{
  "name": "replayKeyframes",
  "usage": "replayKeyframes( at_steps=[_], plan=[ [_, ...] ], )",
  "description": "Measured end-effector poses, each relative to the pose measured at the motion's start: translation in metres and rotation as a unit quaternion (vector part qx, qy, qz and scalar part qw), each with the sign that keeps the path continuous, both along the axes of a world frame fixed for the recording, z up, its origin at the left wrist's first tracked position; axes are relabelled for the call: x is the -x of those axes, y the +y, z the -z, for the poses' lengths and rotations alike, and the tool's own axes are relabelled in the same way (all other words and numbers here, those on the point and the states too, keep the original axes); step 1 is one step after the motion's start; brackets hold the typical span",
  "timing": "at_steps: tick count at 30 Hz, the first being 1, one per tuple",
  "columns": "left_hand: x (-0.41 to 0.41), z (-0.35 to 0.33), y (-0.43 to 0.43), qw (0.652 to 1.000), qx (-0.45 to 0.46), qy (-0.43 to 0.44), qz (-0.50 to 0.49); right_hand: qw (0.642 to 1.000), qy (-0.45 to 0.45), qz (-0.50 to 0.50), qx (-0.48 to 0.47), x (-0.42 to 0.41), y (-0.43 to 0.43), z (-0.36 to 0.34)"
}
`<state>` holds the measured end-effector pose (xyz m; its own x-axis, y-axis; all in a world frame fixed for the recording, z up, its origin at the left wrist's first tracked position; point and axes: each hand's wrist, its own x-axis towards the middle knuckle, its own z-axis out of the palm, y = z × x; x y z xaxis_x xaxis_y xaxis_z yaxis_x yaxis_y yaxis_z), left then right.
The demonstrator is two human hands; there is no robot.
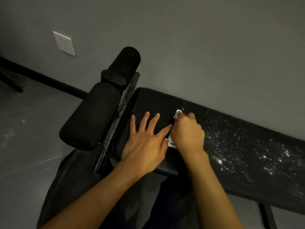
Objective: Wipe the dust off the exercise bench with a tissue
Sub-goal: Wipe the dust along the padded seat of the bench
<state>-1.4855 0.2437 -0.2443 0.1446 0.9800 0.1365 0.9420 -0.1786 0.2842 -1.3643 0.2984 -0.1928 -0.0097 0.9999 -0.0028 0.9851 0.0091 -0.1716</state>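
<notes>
Room: grey wall (198,47) runs close behind the fingertips. Grey floor (24,129) lies to their left, and a wall socket (64,43) is well beyond them.
Foam rollers: two black foam rollers (89,116) sit just left of the left fingertips, a hard stop for any leftward stroke.
Exercise bench: black ribbed exercise bench (148,100) lies under both hands. Its far edge is just past the fingertips, its near edge back by the wrists.
Left hand: left hand (145,142) lies flat on the pad, fingers straight and spread, index finger alongside the right knuckles. It looks like a brace.
Right hand: right hand (188,133) has its fingers curled tight round the tissue.
Tissue: white tissue (171,142) is mostly hidden in the fist and shows at both ends of it.
Dust: white dust (231,142) lies thick to the right of the right fingers. The pad under the fingers looks dark.
Risk: so small a wad may smear specks or push them over the near edge onto the floor. The ribbing could shred thin tissue. Knuckles may scrape the wall on far-edge strokes.
Open room: a long clear run rightward along the pad, almost none leftward.
</notes>
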Motion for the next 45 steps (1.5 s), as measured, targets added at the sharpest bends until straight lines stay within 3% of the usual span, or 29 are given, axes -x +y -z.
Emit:
replayKeyframes(
  at_steps=[4, 8, 11, 17, 21, 25, 29, 35, 38, 41, 45],
  plan=[
    [-0.001, 0.000, 0.000, 1.000, -0.011, -0.004, -0.007, 0.999, 0.008, -0.040, 0.011, -0.009, -0.043, -0.001],
    [-0.001, 0.002, 0.000, 1.000, -0.007, -0.005, -0.003, 0.998, -0.047, 0.030, 0.002, -0.007, 0.022, -0.002],
    [0.000, 0.002, 0.000, 1.000, -0.004, -0.004, -0.003, 0.998, -0.037, 0.051, 0.030, 0.001, 0.061, -0.006],
    [-0.001, 0.003, 0.001, 1.000, -0.012, -0.014, -0.009, 1.000, -0.018, -0.015, -0.010, -0.014, -0.001, 0.001],
    [0.000, 0.004, 0.001, 1.000, -0.007, -0.013, -0.006, 0.997, -0.061, 0.050, -0.023, -0.014, 0.050, 0.000],
    [0.000, 0.001, 0.001, 1.000, 0.000, -0.018, -0.008, 0.999, -0.015, 0.028, -0.008, 0.013, 0.077, -0.004],
    [0.000, 0.000, 0.000, 1.000, -0.002, -0.022, -0.005, 0.996, -0.023, -0.085, 0.001, 0.012, 0.035, -0.004],
    [0.000, -0.001, -0.001, 0.999, -0.004, -0.036, -0.018, 1.000, -0.027, 0.003, -0.015, -0.005, 0.032, 0.001],
    [0.002, -0.002, -0.002, 0.999, -0.006, -0.045, -0.022, 0.999, -0.048, -0.025, -0.004, 0.007, 0.027, -0.003],
    [0.003, -0.002, -0.003, 0.998, -0.007, -0.063, -0.020, 0.997, -0.015, -0.070, 0.008, 0.004, -0.030, -0.005],
    [0.004, -0.001, -0.006, 0.995, -0.033, -0.091, -0.028, 0.998, -0.012, -0.037, 0.051, -0.014, -0.108, -0.003]
  ],
)
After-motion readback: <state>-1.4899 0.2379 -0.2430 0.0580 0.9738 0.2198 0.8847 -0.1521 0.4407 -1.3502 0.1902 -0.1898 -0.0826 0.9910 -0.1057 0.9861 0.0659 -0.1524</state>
